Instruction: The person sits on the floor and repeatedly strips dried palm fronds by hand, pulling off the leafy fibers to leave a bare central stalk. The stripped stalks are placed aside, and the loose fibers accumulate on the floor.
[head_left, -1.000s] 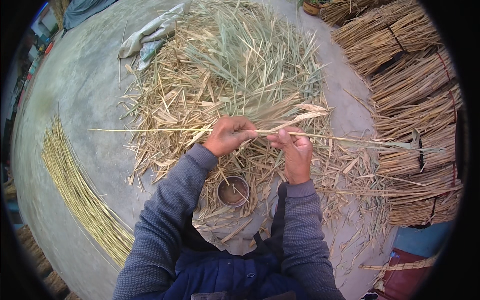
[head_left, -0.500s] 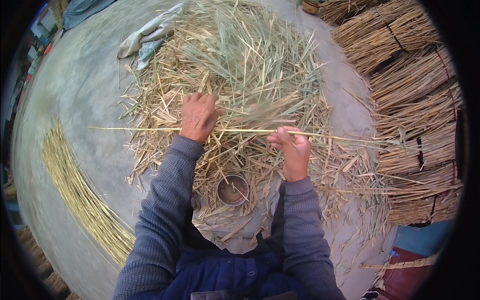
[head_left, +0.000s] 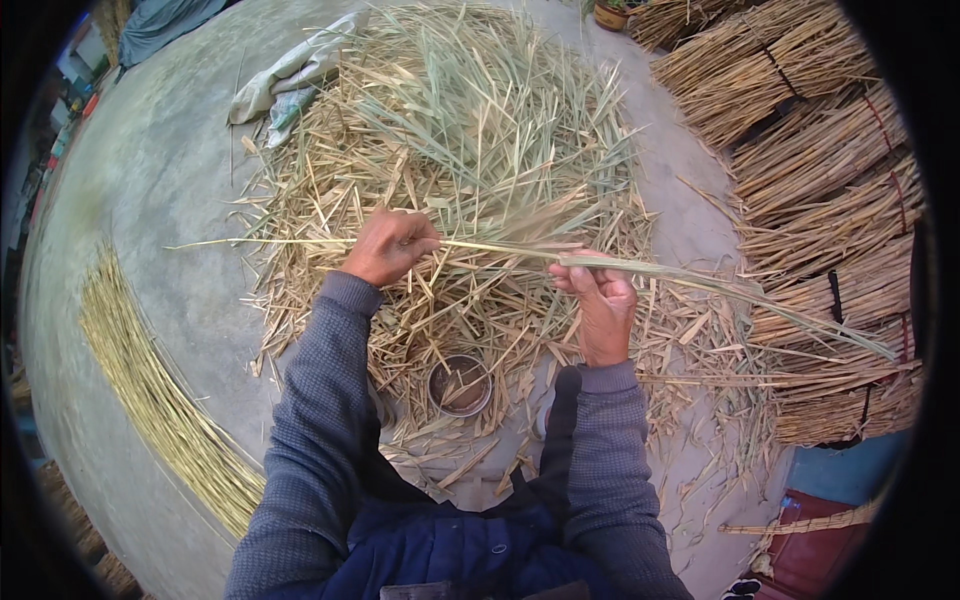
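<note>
A long, thin reed stalk [head_left: 290, 241] runs crosswise in front of me, above a heap of stripped leaves [head_left: 470, 190]. My left hand [head_left: 392, 247] has its fingers closed round the stalk near its middle, and the bare, thin end sticks out to the left. Farther right, my right hand [head_left: 604, 298] pinches the stalk between thumb and fingers, palm turned up. Beyond it, loose pale green leaves [head_left: 700, 275] trail off to the right, along the stalk's other end. Below the hands, a small round bowl [head_left: 461, 386] holds some leaf scraps.
At the left, a bundle of clean yellow-green stalks [head_left: 160, 390] lies on the concrete floor [head_left: 150, 190]. Tied bundles of brown stalks [head_left: 820, 190] are stacked along the right. A pale cloth sack [head_left: 290, 75] lies at the heap's far left edge.
My left hand has moved slightly left and nearer, its fingers closing more tightly. My right hand has shifted a little right, and leaves now hang loose from the stalk beyond it.
</note>
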